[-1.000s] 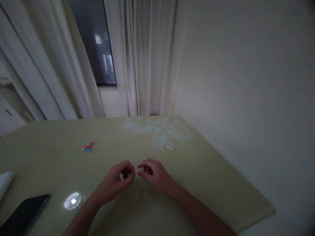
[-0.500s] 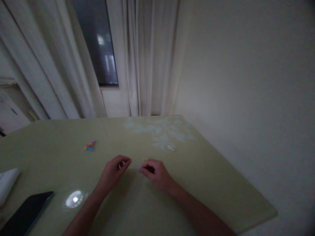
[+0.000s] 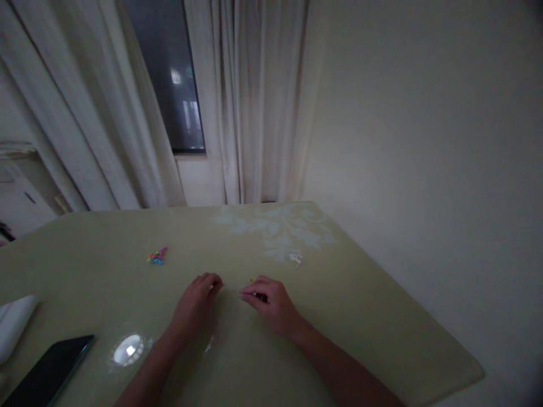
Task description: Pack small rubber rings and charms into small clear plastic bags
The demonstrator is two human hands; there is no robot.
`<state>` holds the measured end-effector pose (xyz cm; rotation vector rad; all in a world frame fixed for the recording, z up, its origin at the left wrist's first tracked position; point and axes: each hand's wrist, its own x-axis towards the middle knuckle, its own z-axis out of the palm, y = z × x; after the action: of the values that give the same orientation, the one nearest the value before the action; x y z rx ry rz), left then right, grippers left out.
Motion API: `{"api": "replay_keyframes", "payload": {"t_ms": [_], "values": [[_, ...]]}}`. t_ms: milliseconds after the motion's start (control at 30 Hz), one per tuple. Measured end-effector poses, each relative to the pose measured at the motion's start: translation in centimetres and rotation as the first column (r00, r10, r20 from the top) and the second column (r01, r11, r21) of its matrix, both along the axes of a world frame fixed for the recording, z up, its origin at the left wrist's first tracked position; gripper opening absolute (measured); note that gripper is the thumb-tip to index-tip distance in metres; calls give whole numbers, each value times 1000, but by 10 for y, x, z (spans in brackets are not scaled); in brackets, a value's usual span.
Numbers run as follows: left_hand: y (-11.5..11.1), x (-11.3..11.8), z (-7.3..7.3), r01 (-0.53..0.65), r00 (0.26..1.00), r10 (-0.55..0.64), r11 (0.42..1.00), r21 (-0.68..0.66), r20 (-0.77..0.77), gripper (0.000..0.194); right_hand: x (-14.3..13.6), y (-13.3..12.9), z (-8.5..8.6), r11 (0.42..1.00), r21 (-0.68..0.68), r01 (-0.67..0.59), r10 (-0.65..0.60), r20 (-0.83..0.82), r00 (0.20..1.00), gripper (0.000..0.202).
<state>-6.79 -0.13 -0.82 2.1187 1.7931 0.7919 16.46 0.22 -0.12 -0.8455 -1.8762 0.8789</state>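
Note:
Above the middle of the table, my left hand (image 3: 199,299) has its thumb and fingers pressed together. Facing it across a small gap, my right hand (image 3: 274,302) also pinches at the fingertips. Whatever either pinch holds is too small to make out. A faint clear glint (image 3: 210,343) shows below my left hand; its kind is unclear. Just behind my right fingers, a tiny yellow piece (image 3: 251,280) lies partly hidden. Farther left sits a small pile of colourful little pieces (image 3: 156,257). Beyond my right hand lies a small white item (image 3: 296,258).
The pale green table (image 3: 360,328) has a leaf pattern at its far side. A dark phone-like slab (image 3: 48,367) and a white object (image 3: 17,325) lie at the left. Light reflects near my left forearm. Curtains (image 3: 258,102) and a wall (image 3: 416,141) stand behind.
My left hand has turned slightly and its finger loop has narrowed. My right fingertips have closed together more. A clear glint now shows below my left hand. The view has tilted slightly.

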Motion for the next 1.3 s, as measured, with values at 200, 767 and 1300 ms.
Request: {"api": "replay_keyframes", "payload": {"t_ms": [200, 767, 1300], "values": [[-20, 33, 11, 148, 826, -136, 989, 22, 548, 25, -1, -1, 4, 999, 37, 38, -36, -60, 998, 30], [-21, 38, 19, 242, 722, -155, 970, -36, 675, 28, 0, -2, 6, 996, 40, 85, -83, -63, 995, 14], [-4, -28, -6, 15, 985, -55, 972, -233, -163, 17, 0, -3, 5, 995, 53, 89, -89, -18, 996, 23]]}}
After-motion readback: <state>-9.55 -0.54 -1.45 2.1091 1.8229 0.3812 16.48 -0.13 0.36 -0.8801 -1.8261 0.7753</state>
